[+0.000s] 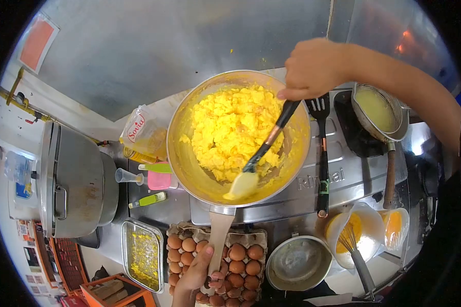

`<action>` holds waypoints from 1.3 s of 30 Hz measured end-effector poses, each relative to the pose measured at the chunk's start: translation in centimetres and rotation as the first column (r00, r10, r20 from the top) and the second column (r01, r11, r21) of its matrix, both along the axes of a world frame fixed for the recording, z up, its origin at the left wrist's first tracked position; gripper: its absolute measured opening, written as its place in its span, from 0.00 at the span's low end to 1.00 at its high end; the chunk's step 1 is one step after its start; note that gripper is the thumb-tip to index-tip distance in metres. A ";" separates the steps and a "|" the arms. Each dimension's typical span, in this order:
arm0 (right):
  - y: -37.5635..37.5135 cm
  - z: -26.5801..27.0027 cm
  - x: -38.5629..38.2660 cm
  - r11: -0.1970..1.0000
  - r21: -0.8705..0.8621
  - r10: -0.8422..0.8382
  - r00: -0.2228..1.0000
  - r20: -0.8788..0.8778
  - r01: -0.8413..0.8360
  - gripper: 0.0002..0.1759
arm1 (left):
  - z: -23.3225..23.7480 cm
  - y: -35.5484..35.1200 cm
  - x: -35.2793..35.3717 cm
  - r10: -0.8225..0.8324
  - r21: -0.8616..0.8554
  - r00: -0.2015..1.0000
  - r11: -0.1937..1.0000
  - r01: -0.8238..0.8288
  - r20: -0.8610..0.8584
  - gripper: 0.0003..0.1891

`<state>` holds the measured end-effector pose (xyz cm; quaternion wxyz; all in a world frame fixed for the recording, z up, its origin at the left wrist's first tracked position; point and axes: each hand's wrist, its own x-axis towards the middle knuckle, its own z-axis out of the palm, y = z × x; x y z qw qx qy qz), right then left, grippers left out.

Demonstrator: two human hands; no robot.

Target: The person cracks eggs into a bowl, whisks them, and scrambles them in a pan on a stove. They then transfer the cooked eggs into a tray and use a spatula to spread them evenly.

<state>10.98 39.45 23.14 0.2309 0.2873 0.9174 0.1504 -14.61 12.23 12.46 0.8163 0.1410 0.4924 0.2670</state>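
Fingers (293, 92) of our right hand (312, 69) are pressed together around the top of a black-handled spatula (264, 151), pinching it so that its pale blade rests on the near inner wall of the frying pan (189, 169). Our left hand (197, 273) wraps the pan's wooden handle (218, 240) from below, its fingers curled shut about it. We see the scrambled egg (230, 128) heaped in the middle of the pan, bright yellow and lumpy, with the spatula shaft lying across its right edge. Our pan sits on a steel gas stove (343, 179). Just right of it a black slotted turner (321, 153) lies on the stove top, and beyond that a small saucepan (376, 110) holds yellow liquid. Under our left hand a carton of brown eggs (241, 266) stands on the desk, between a metal tray (142, 253) and a round metal bowl (298, 261). A whisk (351, 240) leans in a white jug near the bowl.
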 end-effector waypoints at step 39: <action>-1.2 -1.5 -4.0 0.944 0.188 0.316 0.911 -0.266 -0.272 0.27 | -0.2 0.0 0.2 -0.031 0.026 0.999 0.999 0.031 -0.016 0.16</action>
